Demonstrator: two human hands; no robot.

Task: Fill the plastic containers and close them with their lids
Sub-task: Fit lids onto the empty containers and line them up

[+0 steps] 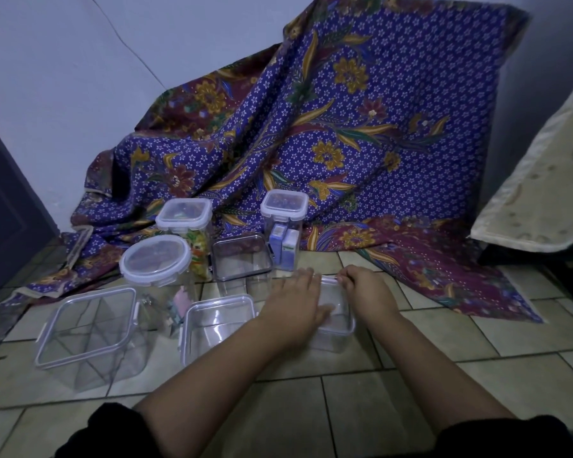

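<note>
A small clear container with a lid (336, 320) stands on the tiled floor. My left hand (296, 300) lies flat on its lid with straight fingers. My right hand (364, 285) pinches the lid's far right edge with curled fingers. To its left stand a lidded empty square container (217, 325) and a larger lidded empty one (90, 332). Behind them are a round lidded jar (158, 259), a tall lidded jar with coloured pieces (186, 216), a smoky lidded container (242, 256) and a tall lidded jar holding blue boxes (285, 206).
A purple flowered cloth (361, 127) drapes over something behind the containers and spreads onto the floor. A dark door (4, 206) is at the left, and a pale mattress edge (543, 186) at the right. Beige floor tiles (361, 401) lie in front.
</note>
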